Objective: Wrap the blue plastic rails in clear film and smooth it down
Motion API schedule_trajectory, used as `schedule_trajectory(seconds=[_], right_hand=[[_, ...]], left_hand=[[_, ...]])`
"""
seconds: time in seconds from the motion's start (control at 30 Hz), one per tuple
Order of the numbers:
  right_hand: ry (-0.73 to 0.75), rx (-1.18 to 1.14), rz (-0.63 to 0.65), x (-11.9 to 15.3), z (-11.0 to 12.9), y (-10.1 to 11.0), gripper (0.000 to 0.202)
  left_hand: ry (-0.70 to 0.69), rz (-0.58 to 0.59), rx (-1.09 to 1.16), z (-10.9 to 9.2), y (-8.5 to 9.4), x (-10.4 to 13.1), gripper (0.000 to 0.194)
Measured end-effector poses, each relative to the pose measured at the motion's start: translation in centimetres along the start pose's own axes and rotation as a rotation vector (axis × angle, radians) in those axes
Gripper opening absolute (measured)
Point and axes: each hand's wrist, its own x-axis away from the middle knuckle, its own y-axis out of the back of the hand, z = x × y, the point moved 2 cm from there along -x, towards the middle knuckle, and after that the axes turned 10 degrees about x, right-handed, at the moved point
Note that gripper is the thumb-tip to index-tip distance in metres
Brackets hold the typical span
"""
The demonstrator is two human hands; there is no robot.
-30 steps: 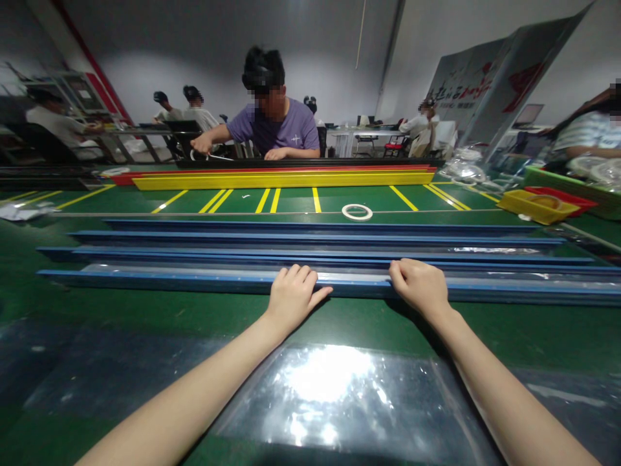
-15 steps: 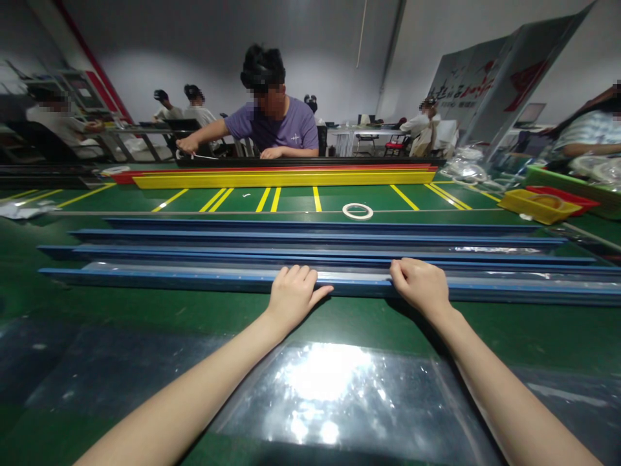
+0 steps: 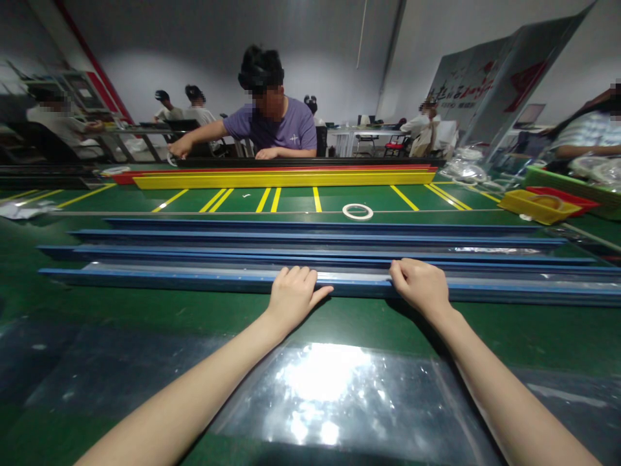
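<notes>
Front rail (image 3: 359,288) apparently being steadied

The table (image 3: 194,310) bears it. More rails (image 3: 315,237) crowd just behind it, barring that way; film (image 3: 388,408) lies in front. Right hand (image 3: 423,285) curls closed on it; left hand (image 3: 292,294) drapes over it, thumb apart, grip uncertain. Moving it would call for both. Well beyond it: white ring (image 3: 358,217).

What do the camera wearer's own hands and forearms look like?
The left hand and right hand are ungloved, with no ring, watch or bracelet visible. The left forearm and right forearm are bare, with no sleeve in view.
</notes>
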Motion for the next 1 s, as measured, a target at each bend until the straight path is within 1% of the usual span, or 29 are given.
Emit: schedule_trajectory(seconds=[0.6,1.0], right_hand=[[-0.005,-0.012,0.036,-0.09,0.12,0.18,0.043],[-0.006,-0.004,0.074,-0.08,0.06,0.16,0.043]], left_hand=[[0.006,0.025,0.001,-0.06,0.07,0.00,0.038],[0.022,0.035,0.041,-0.01,-0.13,0.10,0.034]])
